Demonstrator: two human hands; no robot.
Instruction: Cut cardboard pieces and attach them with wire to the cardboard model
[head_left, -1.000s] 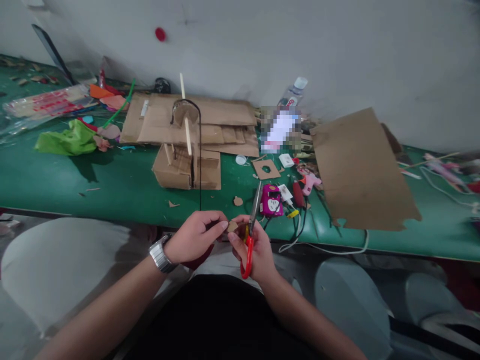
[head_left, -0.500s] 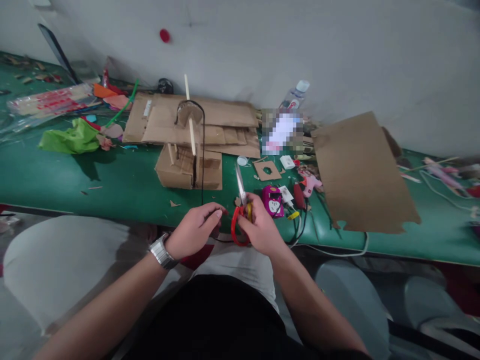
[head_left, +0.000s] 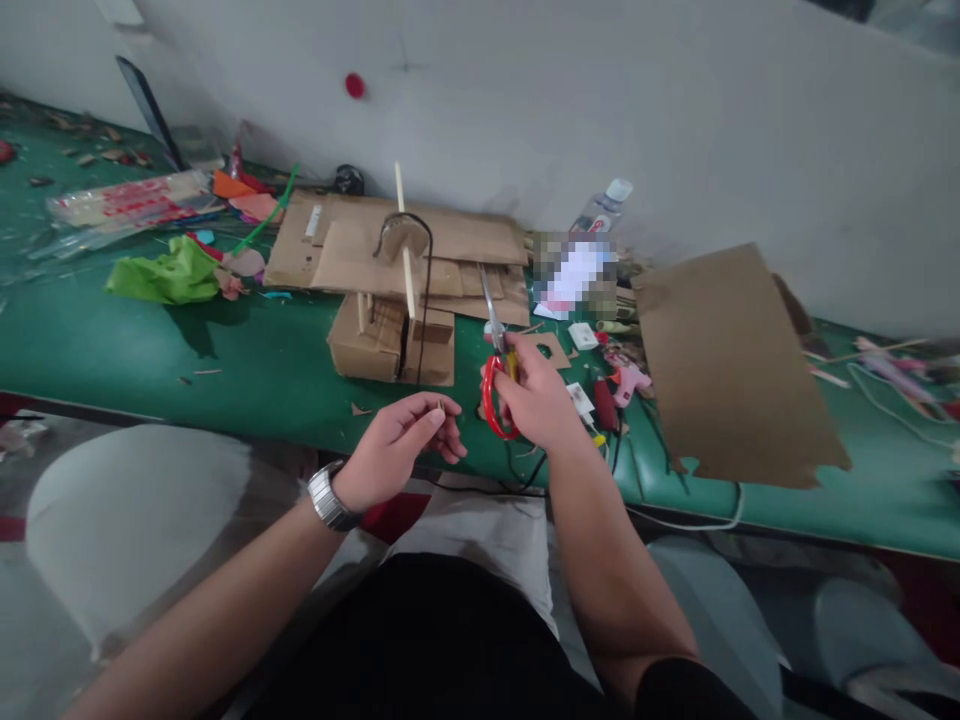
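My right hand point(head_left: 546, 395) holds a pair of scissors point(head_left: 496, 395) by the red and yellow handles, blades pointing away toward the stacked cardboard. My left hand point(head_left: 405, 440), with a metal watch at the wrist, is over the table's front edge. Its thumb and forefinger are pinched together on something tiny that I cannot make out. Beyond it stands a cardboard box model point(head_left: 367, 345) with wooden sticks and a round cardboard disc point(head_left: 400, 238). A black cord point(head_left: 429, 290) hangs from the disc down the model's front.
Flat cardboard sheets point(head_left: 360, 225) lie behind the model. A square cardboard piece with a hole point(head_left: 551, 348), a pink glue gun point(head_left: 630, 382) and a bottle point(head_left: 604, 210) are to the right. A large cardboard sheet point(head_left: 739, 370) stands farther right; a green bag point(head_left: 169, 272) lies left.
My right hand has moved forward with the scissors, now covering the purple box. My left hand has turned slightly, its fingers more visible. The whole view has shifted a little.
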